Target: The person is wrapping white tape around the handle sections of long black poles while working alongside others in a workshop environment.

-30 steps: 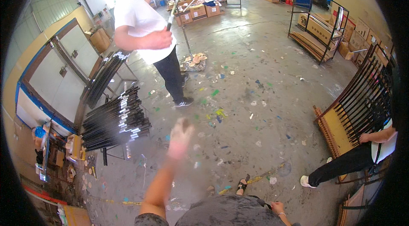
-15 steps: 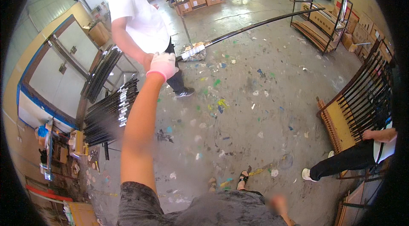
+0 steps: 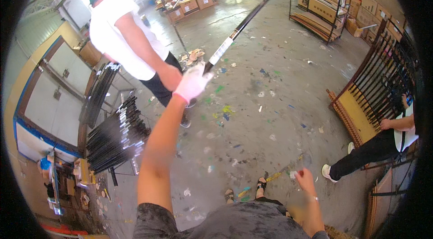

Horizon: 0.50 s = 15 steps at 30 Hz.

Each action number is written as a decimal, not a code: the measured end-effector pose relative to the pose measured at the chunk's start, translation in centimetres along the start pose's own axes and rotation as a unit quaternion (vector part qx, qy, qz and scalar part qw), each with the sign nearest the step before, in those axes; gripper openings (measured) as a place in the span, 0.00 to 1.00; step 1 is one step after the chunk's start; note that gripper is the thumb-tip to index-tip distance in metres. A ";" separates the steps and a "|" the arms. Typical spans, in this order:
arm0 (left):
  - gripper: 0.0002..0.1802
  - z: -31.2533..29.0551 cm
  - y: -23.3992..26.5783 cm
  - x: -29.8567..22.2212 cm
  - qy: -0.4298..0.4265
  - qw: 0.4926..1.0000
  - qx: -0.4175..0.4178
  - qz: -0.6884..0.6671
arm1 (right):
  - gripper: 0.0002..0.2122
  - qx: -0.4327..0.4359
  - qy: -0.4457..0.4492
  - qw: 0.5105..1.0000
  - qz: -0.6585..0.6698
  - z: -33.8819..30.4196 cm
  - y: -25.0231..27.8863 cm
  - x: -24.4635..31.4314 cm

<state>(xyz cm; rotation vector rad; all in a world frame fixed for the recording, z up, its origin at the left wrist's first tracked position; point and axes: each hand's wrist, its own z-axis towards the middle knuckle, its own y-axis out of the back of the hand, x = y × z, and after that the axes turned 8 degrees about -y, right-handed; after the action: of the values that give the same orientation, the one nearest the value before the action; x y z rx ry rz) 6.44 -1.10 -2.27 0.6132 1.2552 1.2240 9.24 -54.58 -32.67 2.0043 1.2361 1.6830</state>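
My left hand [image 3: 193, 85], in a white glove with a pink cuff, is closed around the near end of a long black pole [image 3: 246, 21]. A white label band wraps the pole just beyond my fingers, and the pole slants up and away to the right. Beside my gloved hand is the bare hand [image 3: 170, 78] of a person in a white shirt; whether it touches mine or the pole cannot be told. My bare right hand [image 3: 306, 178] hangs low at my right side with its fingers curled together; anything inside them is hidden.
Bundled black poles [image 3: 110, 142] lie on a stand at left. On the right, a rack [image 3: 367, 90] of upright black poles stands beside another person [image 3: 403, 126]. A metal cart [image 3: 318, 13] and cardboard boxes [image 3: 189, 5] are farther back. The floor [image 3: 252, 140] is paint-spotted.
My left hand has moved right with the pole, whose far end now points more steeply upward. The person in white has turned and leaned. My right hand has risen farther into view.
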 end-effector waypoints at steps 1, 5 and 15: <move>0.19 -0.5 -0.5 -2.9 -0.046 0.996 -0.013 -0.074 | 0.10 0.000 0.016 1.000 -0.001 0.7 1.2 4.6; 0.20 -5.1 -3.4 -8.7 0.014 0.775 0.036 -0.631 | 0.11 -0.018 0.221 0.969 0.108 1.6 4.7 21.7; 0.31 -11.3 -6.4 -15.5 -0.046 0.394 0.163 -0.903 | 0.07 -0.003 0.421 0.874 0.241 -4.1 8.8 37.6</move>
<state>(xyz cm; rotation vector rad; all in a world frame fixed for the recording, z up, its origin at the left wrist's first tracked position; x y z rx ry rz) 0.37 -20.13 -5.37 -0.5872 1.1404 -0.9677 8.48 -33.97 0.26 1.6719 0.9305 3.0024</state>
